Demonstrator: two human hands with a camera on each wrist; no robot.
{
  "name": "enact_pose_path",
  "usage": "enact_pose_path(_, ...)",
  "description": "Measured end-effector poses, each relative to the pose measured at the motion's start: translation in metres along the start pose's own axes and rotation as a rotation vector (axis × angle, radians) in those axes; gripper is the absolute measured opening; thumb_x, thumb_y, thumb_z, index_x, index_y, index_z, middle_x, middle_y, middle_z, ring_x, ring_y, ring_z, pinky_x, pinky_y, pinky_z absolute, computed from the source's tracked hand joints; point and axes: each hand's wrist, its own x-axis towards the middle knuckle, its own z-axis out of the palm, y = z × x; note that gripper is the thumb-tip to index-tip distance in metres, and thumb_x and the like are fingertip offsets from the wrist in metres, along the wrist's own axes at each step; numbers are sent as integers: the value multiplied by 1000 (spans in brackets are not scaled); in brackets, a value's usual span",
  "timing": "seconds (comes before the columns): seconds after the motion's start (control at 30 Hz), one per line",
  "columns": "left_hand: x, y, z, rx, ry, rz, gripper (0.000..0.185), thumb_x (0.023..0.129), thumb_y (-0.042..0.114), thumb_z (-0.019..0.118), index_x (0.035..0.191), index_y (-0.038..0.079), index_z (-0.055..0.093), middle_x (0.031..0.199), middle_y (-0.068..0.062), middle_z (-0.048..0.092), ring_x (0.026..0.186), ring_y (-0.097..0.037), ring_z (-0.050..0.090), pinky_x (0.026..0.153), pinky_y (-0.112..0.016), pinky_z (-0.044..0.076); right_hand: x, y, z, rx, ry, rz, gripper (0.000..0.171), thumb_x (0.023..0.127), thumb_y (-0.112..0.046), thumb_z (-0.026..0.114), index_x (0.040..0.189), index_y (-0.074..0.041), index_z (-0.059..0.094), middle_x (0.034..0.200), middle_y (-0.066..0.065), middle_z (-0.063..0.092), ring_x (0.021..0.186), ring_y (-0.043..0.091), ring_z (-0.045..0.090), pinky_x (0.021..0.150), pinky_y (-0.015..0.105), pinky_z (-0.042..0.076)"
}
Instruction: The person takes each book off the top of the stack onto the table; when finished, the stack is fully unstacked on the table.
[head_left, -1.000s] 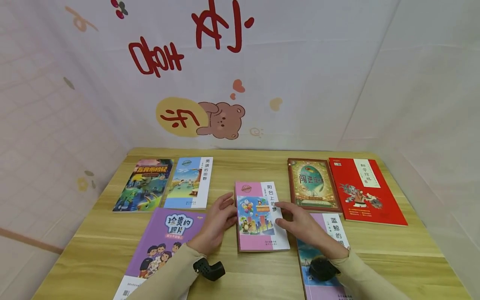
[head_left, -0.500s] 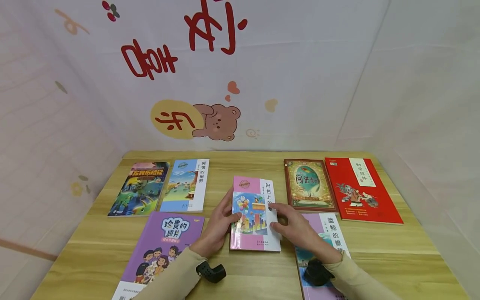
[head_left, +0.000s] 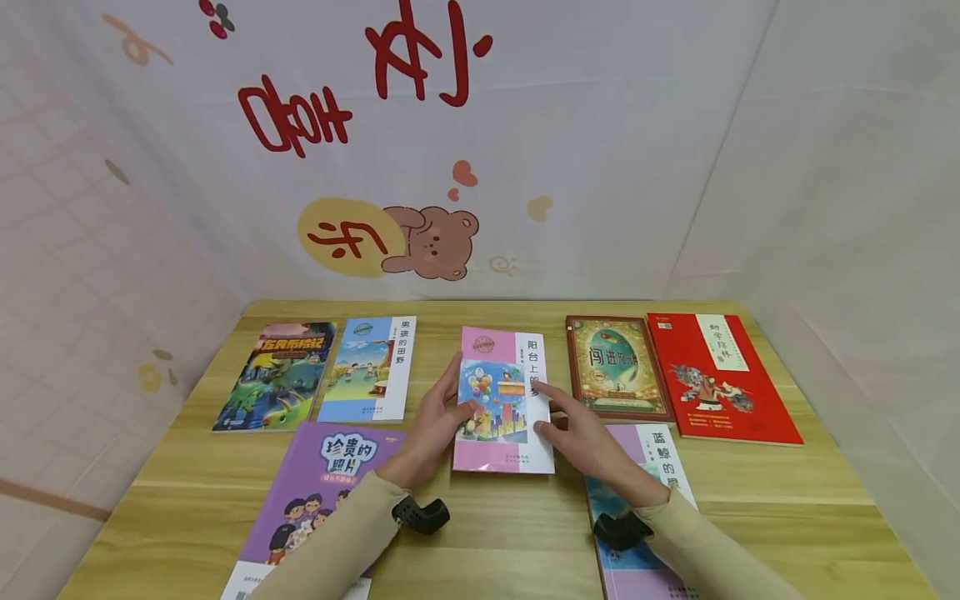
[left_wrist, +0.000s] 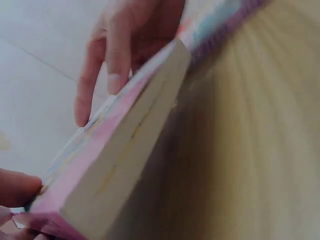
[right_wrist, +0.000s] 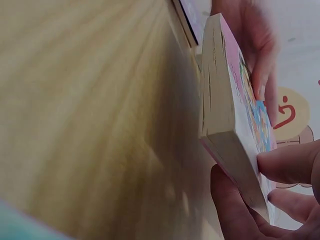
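A paperback with a pink and white cover [head_left: 501, 450], balloons and city blocks pictured on it, is raised off the table at the middle of the head view. My left hand [head_left: 429, 433] grips its left edge, thumb on the cover and fingers behind. From the other side my right hand [head_left: 588, 437] pinches the right edge; in the right wrist view the thumb [right_wrist: 287, 162] lies on the cover and a finger [right_wrist: 230, 202] is underneath. Both wrist views show the thick page block [left_wrist: 135, 140] above the wood.
A purple book [head_left: 330, 467] lies under my left forearm, a lilac and blue book [head_left: 637, 542] under my right. Farther back are a dinosaur book [head_left: 281, 375], a blue and white book [head_left: 367, 367], a brown-framed book [head_left: 618, 367] and a red book [head_left: 720, 375]. A cloth backdrop [head_left: 600, 125] rises behind the table [head_left: 487, 542].
The pink and white book has come up off the table and moved a little away from me. My left thumb has come onto its cover, and both hands have moved forward with it.
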Motion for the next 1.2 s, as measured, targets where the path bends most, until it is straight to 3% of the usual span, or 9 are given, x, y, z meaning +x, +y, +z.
enact_pose_path(0.13, 9, 4, -6, 121, 3, 34, 83, 103, 0, 57, 168, 28, 15, 166, -14, 33, 141, -32, 49, 108, -41, 49, 11, -1, 0, -64, 2, -29, 61, 99, -9, 68, 157, -15, 47, 127, 18, 65, 106, 31, 69, 83, 43, 58)
enact_pose_path(0.27, 18, 4, -11, 221, 43, 44, 82, 100, -2, 60, 168, 19, 18, 149, -25, 51, 125, -36, 62, 96, -39, 56, 21, -4, -1, -123, -2, -50, 62, 99, -9, 68, 157, -15, 47, 127, 18, 66, 103, 28, 71, 79, 40, 58)
enact_pose_path(0.47, 31, 3, -17, 278, 71, 23, 83, 99, -1, 64, 167, 17, 19, 134, -23, 61, 111, -32, 68, 87, -37, 59, 36, -7, -1, -196, -22, -46, 61, 100, -11, 67, 157, -12, 46, 129, 17, 67, 102, 26, 69, 78, 39, 57)
enact_pose_path(0.63, 39, 3, -21, 402, 81, 23, 85, 96, 1, 69, 166, 11, 21, 123, -19, 62, 106, -30, 68, 84, -38, 58, 45, -8, 0, -258, -34, -26, 63, 100, -14, 69, 158, -12, 45, 128, 14, 68, 101, 23, 66, 79, 38, 54)
enact_pose_path(0.83, 47, 4, -22, 579, 72, 4, 84, 96, 10, 72, 166, 11, 25, 128, -14, 64, 108, -27, 65, 91, -42, 54, 52, -7, -2, -343, -78, -40, 63, 100, -14, 67, 157, -4, 44, 144, 20, 59, 117, 28, 62, 96, 46, 51)
enact_pose_path(0.93, 50, 5, -22, 698, 51, 35, 78, 97, 12, 72, 163, 5, 30, 127, -15, 64, 111, -29, 58, 94, -46, 49, 55, -7, -4, -387, -82, -69, 57, 99, -12, 68, 151, 1, 51, 135, 21, 65, 108, 28, 61, 88, 42, 52)
enact_pose_path(1.03, 52, 6, -21, 787, 43, 50, 73, 95, 11, 73, 158, 0, 38, 124, -19, 61, 113, -31, 54, 97, -49, 47, 57, -7, -6, -442, -66, -92, 48, 95, -11, 72, 141, 1, 62, 107, 15, 70, 91, 25, 52, 73, 35, 44)
enact_pose_path(1.13, 51, 6, -22, 820, 39, 36, 69, 94, 11, 73, 155, -2, 43, 126, -21, 58, 115, -33, 54, 100, -51, 47, 58, -5, -6, -486, -47, -103, 43, 93, -12, 76, 134, 0, 68, 90, 9, 62, 88, 23, 46, 68, 32, 38)
enact_pose_path(1.2, 50, 6, -23, 825, 36, 35, 68, 94, 12, 73, 155, -1, 44, 129, -22, 58, 118, -34, 55, 101, -51, 47, 57, -4, -7, -483, -41, -91, 43, 92, -13, 76, 134, -2, 69, 91, 8, 60, 89, 23, 47, 69, 32, 38)
